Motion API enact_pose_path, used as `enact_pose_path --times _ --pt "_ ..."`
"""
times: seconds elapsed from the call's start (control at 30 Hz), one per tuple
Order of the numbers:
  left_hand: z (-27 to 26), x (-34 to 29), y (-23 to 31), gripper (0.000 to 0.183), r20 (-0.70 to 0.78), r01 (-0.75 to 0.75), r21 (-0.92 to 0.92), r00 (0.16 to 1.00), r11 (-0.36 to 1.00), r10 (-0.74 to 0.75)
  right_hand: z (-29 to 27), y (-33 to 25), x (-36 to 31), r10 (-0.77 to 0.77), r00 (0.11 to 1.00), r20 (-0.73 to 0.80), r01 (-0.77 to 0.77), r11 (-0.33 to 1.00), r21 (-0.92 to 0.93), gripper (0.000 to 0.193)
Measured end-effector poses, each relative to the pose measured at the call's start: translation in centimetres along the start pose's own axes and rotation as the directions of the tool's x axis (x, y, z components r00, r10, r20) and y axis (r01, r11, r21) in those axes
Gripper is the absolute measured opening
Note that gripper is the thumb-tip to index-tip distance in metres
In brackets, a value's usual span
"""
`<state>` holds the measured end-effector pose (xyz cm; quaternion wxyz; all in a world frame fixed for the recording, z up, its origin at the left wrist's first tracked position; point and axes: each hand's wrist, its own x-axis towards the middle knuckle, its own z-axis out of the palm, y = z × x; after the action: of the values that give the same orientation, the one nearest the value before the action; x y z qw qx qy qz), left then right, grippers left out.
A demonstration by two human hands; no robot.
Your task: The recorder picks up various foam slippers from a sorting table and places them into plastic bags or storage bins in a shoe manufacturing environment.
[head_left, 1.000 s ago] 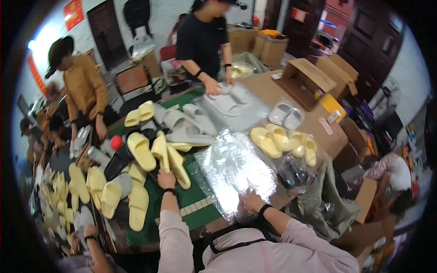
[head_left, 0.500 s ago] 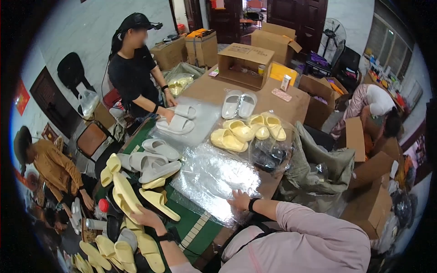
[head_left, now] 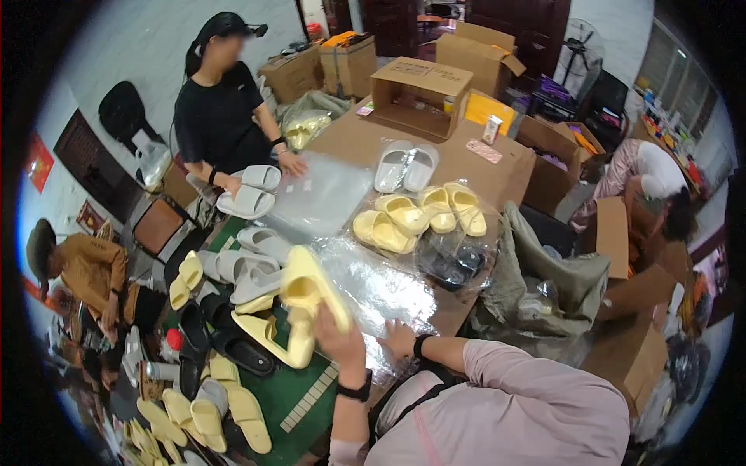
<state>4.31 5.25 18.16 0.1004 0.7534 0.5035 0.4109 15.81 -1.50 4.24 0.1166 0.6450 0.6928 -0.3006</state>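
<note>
Your left hand [head_left: 339, 339] has fingers clamped on a yellow slipper [head_left: 305, 273]; your right hand [head_left: 400, 340] rests, fingers apart, shiny plastic [head_left: 392, 293] beneath them.

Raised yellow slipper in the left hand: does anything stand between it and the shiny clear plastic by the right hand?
Nothing visible does. The left hand holds the yellow slipper beside the clear plastic; the right hand touches only its near part.
</note>
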Motion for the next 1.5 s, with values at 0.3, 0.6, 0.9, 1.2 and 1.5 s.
enact_pose_path --times 0.3,0.6,0.9,1.2,1.5 --pt "9.6 -7.0 1.0 0.061 0.688 -0.126 -0.085 0.71 0.988 0.149 -1.2 5.5 -2.4 -0.225 0.973 0.06 0.207 0.953 0.22 0.043" --pt "7.4 -5.8 -9.3 0.084 0.268 0.239 0.561 0.853 0.793 -0.447 -5.0 7.8 -5.5 0.034 0.833 -0.552 0.31 0.798 0.517 0.031" --pt "5.7 -5.0 -9.0 0.103 0.312 0.33 0.689 0.668 0.645 -0.675 -1.7 10.9 2.9 0.54 0.835 -0.111 -0.213 0.502 0.838 0.066" --pt "4.2 -10.5 -3.7 0.03 0.25 0.787 -0.188 0.617 0.588 -0.746 -2.4 8.1 -0.3 0.504 0.82 -0.272 0.123 0.31 0.943 0.036" --pt "7.6 -11.2 -3.7 0.029 0.717 0.923 -0.373 0.351 0.093 -0.603 -2.5 6.1 -0.7 0.05 0.83 -0.555 0.351 0.726 0.591 0.023"
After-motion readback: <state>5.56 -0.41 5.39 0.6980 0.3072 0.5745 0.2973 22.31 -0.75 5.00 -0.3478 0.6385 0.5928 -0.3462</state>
